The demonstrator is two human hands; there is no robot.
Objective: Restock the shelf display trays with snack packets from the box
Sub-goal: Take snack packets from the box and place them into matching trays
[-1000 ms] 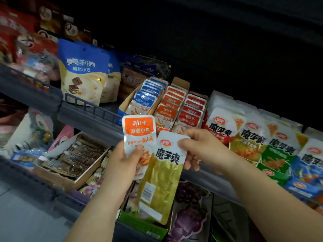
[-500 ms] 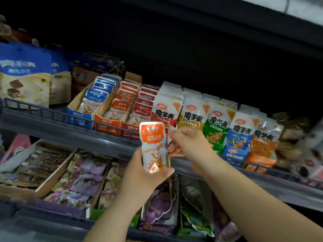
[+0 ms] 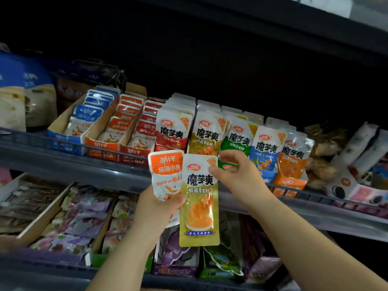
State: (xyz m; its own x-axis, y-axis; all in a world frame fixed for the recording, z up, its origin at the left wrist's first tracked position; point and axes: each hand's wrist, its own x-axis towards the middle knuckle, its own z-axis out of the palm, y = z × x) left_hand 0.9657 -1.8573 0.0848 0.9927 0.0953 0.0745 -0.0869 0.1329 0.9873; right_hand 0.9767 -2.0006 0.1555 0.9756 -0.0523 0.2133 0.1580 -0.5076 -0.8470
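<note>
Mid-restock, sorting step. Left hand point(image 3: 156, 208) grips the orange packet point(image 3: 165, 173) by its lower end, thumb curled over the front; the packet is upright, face to camera. Right hand point(image 3: 237, 175) pinches the gold packet point(image 3: 199, 198) at its upper right edge, thumb on the front, fingers curled behind. The gold packet hangs upright, its left edge overlapping the orange one; cannot tell whether the left hand also bears on it. Both packets are held in front of the shelf point(image 3: 63, 162) rail, not yet in any tray. The matching gold row point(image 3: 206, 133) stands just above and behind the right hand; the orange tray point(image 3: 101, 146) sits up and to the left. Supply box not in view. Judgement: the step is splitting the two flavours. The next move calls for lifting the gold packet clear of the orange one, over the rail, and slipping it upright into the front of its row, which looks tightly packed. The orange one then goes leftward.
</note>
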